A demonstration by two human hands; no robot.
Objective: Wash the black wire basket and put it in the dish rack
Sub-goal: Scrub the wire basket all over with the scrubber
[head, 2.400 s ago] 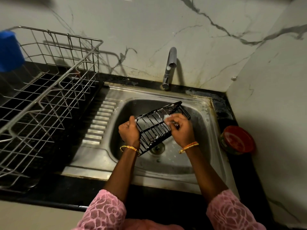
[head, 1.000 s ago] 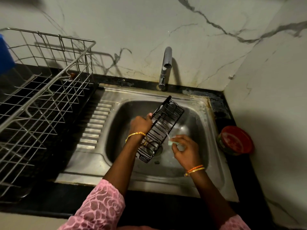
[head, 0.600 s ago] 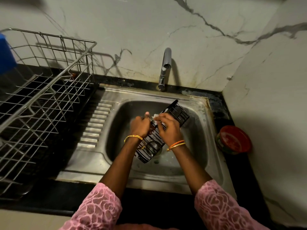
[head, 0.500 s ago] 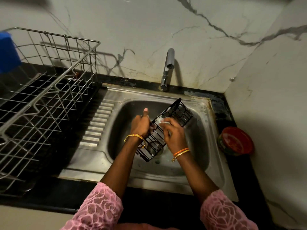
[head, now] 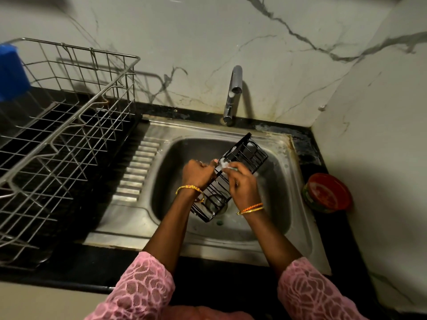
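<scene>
The black wire basket (head: 248,155) is held tilted over the steel sink bowl (head: 275,199), its far end up toward the tap, its near end low over the drain. My left hand (head: 197,173) grips the basket's left rim. My right hand (head: 241,183) presses a small soapy scrubber (head: 225,164) against the wires near the middle of the basket. White foam clings to the upper rim. The steel dish rack (head: 69,125) stands on the black counter at the left, with nothing in the part I can see.
A chrome tap (head: 233,93) rises behind the sink, with no water running. A red-lidded round tub (head: 327,192) sits on the counter at the right by the marble side wall. A blue object (head: 10,72) is at the rack's far left corner.
My right hand came back from below the basket onto its wires and rubs the scrubber along them. The basket stays tilted in my left hand, shifting slightly.
</scene>
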